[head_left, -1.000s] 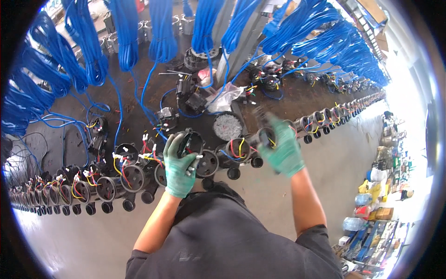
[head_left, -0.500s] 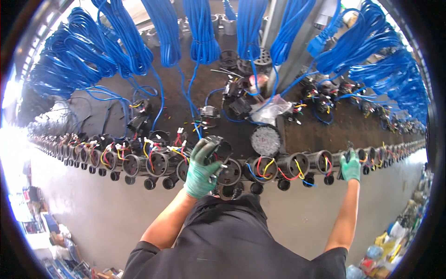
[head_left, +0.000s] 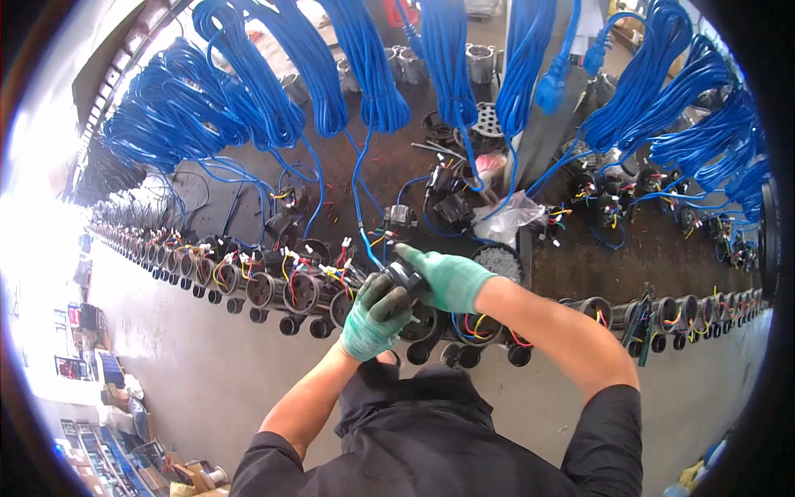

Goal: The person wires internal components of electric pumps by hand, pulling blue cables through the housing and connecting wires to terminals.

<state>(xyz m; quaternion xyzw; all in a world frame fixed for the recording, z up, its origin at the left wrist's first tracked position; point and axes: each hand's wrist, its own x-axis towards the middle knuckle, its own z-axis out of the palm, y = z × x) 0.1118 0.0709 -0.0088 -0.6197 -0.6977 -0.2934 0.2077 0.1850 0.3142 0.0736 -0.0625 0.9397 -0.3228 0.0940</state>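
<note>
My left hand [head_left: 374, 321], in a green glove with darkened fingertips, grips a black round motor-like part [head_left: 403, 277] from below. A blue cable [head_left: 367, 240] runs down to that part from the hanging coils. From the right, my gloved right hand [head_left: 455, 282] reaches across to the same part, its fingers closed against the far side and top; the exact grip is partly hidden. Small white-tipped wire ends show near the fingertips. Below the hands is an open black cylindrical housing [head_left: 421, 321], one in a long row.
Blue cable coils [head_left: 377, 91] hang above the dark bench [head_left: 331, 186]. A tub of small clear pieces [head_left: 497, 263] and a plastic bag [head_left: 509, 214] lie beyond my right hand. Dark tools with a green handle [head_left: 644, 344] hang at the row of housings, right.
My right hand has left the dark tools at the right and come over to the black part in my left hand. The view has turned, shifting the bench.
</note>
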